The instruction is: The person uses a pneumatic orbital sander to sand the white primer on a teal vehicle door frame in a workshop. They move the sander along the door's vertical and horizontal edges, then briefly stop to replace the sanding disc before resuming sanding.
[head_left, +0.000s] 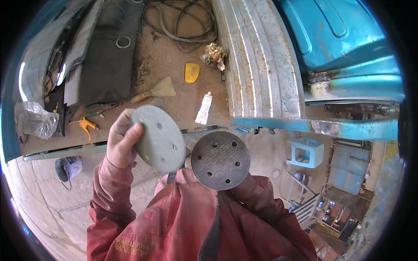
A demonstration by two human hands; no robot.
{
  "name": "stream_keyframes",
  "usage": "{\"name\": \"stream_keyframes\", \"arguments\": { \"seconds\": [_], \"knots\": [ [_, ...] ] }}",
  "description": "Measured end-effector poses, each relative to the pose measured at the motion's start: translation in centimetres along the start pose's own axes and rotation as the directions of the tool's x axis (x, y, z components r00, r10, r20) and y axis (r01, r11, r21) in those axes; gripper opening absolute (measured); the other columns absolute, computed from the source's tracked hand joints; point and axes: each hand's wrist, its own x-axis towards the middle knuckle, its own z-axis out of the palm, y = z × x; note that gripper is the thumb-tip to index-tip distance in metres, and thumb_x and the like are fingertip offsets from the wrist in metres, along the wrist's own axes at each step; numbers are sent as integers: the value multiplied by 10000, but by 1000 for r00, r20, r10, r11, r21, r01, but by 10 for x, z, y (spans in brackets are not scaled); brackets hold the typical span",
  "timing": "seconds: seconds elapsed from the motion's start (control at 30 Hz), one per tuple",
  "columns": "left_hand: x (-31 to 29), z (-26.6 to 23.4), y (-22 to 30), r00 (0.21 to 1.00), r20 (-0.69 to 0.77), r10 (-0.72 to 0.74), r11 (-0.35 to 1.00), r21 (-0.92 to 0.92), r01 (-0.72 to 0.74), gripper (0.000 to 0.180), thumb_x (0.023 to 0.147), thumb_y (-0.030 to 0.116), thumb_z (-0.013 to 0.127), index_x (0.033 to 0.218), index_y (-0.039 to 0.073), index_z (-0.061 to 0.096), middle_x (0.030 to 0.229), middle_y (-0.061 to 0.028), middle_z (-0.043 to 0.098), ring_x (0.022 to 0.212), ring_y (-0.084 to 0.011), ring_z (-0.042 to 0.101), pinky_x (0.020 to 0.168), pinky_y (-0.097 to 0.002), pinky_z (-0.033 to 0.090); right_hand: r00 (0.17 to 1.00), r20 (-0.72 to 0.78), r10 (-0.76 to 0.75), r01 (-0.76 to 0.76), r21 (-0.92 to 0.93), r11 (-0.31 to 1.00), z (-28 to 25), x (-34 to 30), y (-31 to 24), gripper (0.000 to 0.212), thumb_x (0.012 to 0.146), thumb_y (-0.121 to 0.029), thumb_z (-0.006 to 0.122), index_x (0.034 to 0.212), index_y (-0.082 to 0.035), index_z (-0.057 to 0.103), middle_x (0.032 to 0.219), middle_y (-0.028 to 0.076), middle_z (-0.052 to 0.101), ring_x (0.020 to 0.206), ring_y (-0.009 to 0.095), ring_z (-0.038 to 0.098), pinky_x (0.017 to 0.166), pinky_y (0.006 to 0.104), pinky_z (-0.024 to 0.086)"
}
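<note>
A round grey sanding disc (153,141) with several holes is pinched at its left edge by my left hand (121,142), thumb on top. Just right of it, a sander is held with its dark round backing pad (222,162) turned up toward me; the pad has a ring of holes and no disc on it. My right sleeve (261,193) runs up behind the pad, which hides my right hand and most of the sander's body. The disc's right edge is close to the pad, and a narrow gap shows between them.
On the rusty truck bed ahead lie a scraper (159,89), a yellow spreader (192,72), a white tube (203,108), an orange blow gun (88,125) and a coiled hose (187,26). A blue stool (305,152) and a bucket (69,168) stand on the floor.
</note>
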Motion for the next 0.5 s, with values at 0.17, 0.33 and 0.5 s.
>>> {"name": "stream_keyframes", "arguments": {
  "seconds": [0.17, 0.33, 0.5],
  "knots": [
    [-42, 93, 2, 988, 118, -104, 955, 290, 66, 282, 976, 169, 743, 1176, -5, 646, 1046, -20, 691, 961, -81, 619, 862, -249, 505, 979, 117, -169, 187, -163, 969, -30, -26, -12, 717, 783, -198, 873, 1412, -63, 556, 1337, 116, 644, 1249, 239, 620, 1032, 355, 500],
    [-63, 158, -23, 958, 143, -250, 869, 468, 157, 282, 977, 206, 749, 1154, 4, 664, 1020, -1, 688, 949, -75, 608, 828, -244, 500, 951, 173, -255, 287, -195, 938, -59, -62, -11, 730, 782, -207, 873, 1421, -65, 549, 1342, 118, 640, 1259, 240, 615, 1034, 351, 498],
    [-87, 199, -51, 976, 184, -115, 833, 553, -6, 224, 995, 190, 723, 1115, 7, 673, 928, 0, 667, 819, -53, 612, 643, -222, 528, 948, 105, -301, 311, -109, 944, -76, -97, -1, 741, 785, -159, 859, 1439, -53, 526, 1351, 125, 633, 1268, 247, 611, 1040, 338, 495]
  ]
}}
